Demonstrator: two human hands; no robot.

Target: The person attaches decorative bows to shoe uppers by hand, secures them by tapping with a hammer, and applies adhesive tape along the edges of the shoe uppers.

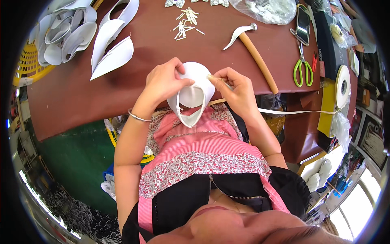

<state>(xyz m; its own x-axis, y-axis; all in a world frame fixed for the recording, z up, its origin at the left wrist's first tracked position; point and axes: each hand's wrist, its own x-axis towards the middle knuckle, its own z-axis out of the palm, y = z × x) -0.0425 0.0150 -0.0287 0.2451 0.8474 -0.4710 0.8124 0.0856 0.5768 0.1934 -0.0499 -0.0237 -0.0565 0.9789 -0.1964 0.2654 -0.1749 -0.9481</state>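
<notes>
A white shoe upper (196, 70) is held over the table's near edge, its opening and pointed end turned toward me. My left hand (163, 80) grips its left side, thumb on the near face and fingers over the far edge. At the right edge of the upper, my right hand (237, 87) is closed in a pinch on a narrow pale tape, whose end shows at the fingertips. The same pale tape (292, 112) appears to run past my right wrist to a white roll (343, 87) at the right. Part of it is hidden by my hand.
On the brown table (73, 97) lie a hammer (258, 61), green-handled scissors (302, 72), a phone (302, 25), small white strips (183, 28) and a plastic bag (266, 10). More white uppers (67, 36) sit in a yellow basket (26, 63) at far left; loose ones (111, 59) lie beside it.
</notes>
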